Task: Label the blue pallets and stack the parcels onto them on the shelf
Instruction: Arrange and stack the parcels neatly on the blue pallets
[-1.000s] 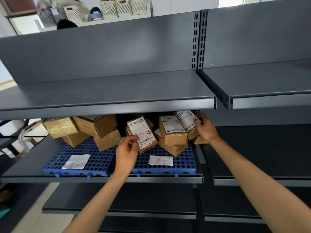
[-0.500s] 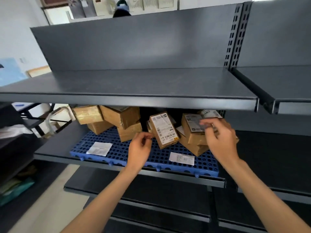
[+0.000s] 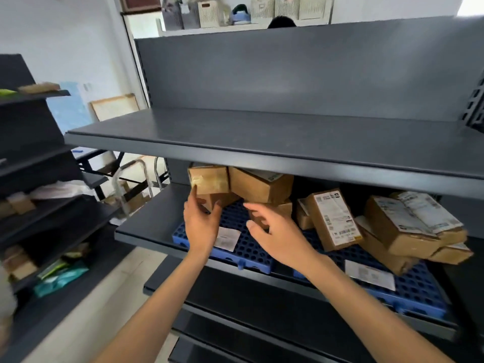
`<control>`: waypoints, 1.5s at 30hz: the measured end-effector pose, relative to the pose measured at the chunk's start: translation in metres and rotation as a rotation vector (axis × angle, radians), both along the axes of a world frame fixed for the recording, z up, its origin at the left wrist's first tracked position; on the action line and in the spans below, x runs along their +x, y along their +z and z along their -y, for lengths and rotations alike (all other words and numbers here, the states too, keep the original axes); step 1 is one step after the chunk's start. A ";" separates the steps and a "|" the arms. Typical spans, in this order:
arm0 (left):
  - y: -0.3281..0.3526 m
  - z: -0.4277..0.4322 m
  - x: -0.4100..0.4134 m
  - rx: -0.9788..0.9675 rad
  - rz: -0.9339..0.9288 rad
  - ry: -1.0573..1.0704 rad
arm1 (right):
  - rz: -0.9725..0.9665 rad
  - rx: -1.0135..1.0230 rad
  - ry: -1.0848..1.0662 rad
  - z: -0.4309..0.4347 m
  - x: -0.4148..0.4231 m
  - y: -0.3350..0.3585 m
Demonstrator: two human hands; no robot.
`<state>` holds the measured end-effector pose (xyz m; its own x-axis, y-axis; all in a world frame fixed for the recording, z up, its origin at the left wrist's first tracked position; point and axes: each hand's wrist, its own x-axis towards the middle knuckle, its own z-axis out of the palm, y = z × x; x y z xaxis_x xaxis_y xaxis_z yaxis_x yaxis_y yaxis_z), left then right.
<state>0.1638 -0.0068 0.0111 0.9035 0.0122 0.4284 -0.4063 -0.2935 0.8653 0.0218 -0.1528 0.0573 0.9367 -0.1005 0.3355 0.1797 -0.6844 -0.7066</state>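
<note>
Cardboard parcels (image 3: 259, 188) atop perforated blue pallet (image 3: 248, 254)

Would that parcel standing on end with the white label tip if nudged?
Probably: the labelled parcel stands tilted on a narrow end on the blue pallet, so a nudge may topple it. Its cardboard looks stiff, likely not slippery.

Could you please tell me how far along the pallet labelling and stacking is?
Done: left pallet and right pallet each carry a label; parcels sit on both. In hand: the left hand touches the left stack, the right hand reaches in, open. Left, probably: tidying the leaning right stack.
</note>
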 end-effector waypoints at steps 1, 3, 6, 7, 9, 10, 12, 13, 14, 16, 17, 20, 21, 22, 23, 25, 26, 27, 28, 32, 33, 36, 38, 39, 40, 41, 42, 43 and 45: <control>-0.003 -0.007 0.015 0.017 -0.011 0.027 | -0.007 0.037 -0.022 -0.010 0.012 -0.003; -0.008 -0.017 0.044 0.043 -0.006 0.036 | 0.028 0.170 -0.096 -0.027 0.034 -0.008; -0.016 -0.027 0.083 -0.007 -0.094 -0.125 | 0.032 0.313 -0.206 -0.047 0.068 -0.017; -0.018 -0.028 0.094 -0.025 -0.150 -0.213 | 0.019 0.331 -0.240 -0.053 0.080 -0.019; -0.020 -0.027 0.113 -0.025 -0.189 -0.366 | 0.007 0.374 -0.317 -0.061 0.103 -0.023; -0.020 -0.027 0.122 -0.029 -0.173 -0.434 | 0.004 0.394 -0.353 -0.063 0.113 -0.024; -0.019 -0.027 0.137 -0.077 -0.123 -0.554 | 0.001 0.420 -0.413 -0.068 0.128 -0.028; -0.019 -0.029 0.145 -0.100 -0.114 -0.590 | -0.005 0.425 -0.437 -0.070 0.134 -0.031; -0.020 -0.032 0.153 -0.105 -0.105 -0.605 | -0.017 0.418 -0.455 -0.071 0.138 -0.034; -0.017 -0.038 0.174 -0.055 -0.065 -0.603 | -0.045 0.402 -0.486 -0.076 0.148 -0.038; -0.019 -0.041 0.181 -0.023 -0.036 -0.572 | -0.077 0.398 -0.464 -0.075 0.148 -0.039; -0.023 -0.046 0.213 0.030 -0.046 -0.616 | -0.114 0.427 -0.443 -0.078 0.160 -0.039; -0.024 -0.047 0.221 0.006 -0.105 -0.692 | -0.123 0.444 -0.446 -0.078 0.165 -0.039; -0.025 -0.047 0.227 -0.011 -0.152 -0.773 | -0.143 0.458 -0.455 -0.079 0.171 -0.038; -0.026 -0.048 0.230 -0.022 -0.187 -0.835 | -0.169 0.467 -0.469 -0.079 0.176 -0.037; -0.026 -0.053 0.232 -0.017 -0.242 -0.858 | -0.194 0.478 -0.479 -0.083 0.185 -0.035; -0.027 -0.055 0.232 -0.014 -0.254 -0.845 | -0.184 0.487 -0.465 -0.086 0.189 -0.035; -0.028 -0.057 0.231 -0.015 -0.256 -0.830 | -0.177 0.499 -0.450 -0.089 0.192 -0.036; -0.031 -0.060 0.228 -0.020 -0.252 -0.814 | -0.178 0.517 -0.436 -0.092 0.195 -0.038; -0.040 -0.077 0.213 -0.029 -0.212 -0.796 | -0.218 0.548 -0.472 -0.096 0.205 -0.049; -0.040 -0.081 0.211 -0.027 -0.206 -0.798 | -0.220 0.545 -0.494 -0.096 0.206 -0.051; -0.034 -0.090 0.206 0.002 -0.209 -0.823 | -0.214 0.597 -0.518 -0.093 0.206 -0.054; -0.030 -0.092 0.203 0.034 -0.208 -0.842 | -0.197 0.610 -0.496 -0.095 0.199 -0.055; -0.028 -0.093 0.202 0.052 -0.214 -0.846 | -0.197 0.544 -0.507 -0.096 0.193 -0.055; -0.026 -0.093 0.202 0.069 -0.224 -0.846 | -0.194 0.423 -0.545 -0.097 0.185 -0.055; -0.024 -0.093 0.202 0.082 -0.235 -0.844 | -0.177 0.289 -0.602 -0.097 0.174 -0.054; -0.021 -0.091 0.203 0.094 -0.239 -0.842 | -0.134 0.189 -0.662 -0.097 0.162 -0.052; -0.019 -0.090 0.205 0.106 -0.238 -0.838 | -0.072 0.162 -0.703 -0.094 0.150 -0.048; -0.015 -0.084 0.208 0.123 -0.235 -0.831 | 0.124 0.231 -0.724 -0.089 0.124 -0.037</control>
<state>0.3716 0.0775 -0.0044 0.6646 -0.7240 0.1846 -0.3451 -0.0783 0.9353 0.1455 -0.0640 0.0206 0.5676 -0.7542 0.3302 -0.1692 -0.4993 -0.8497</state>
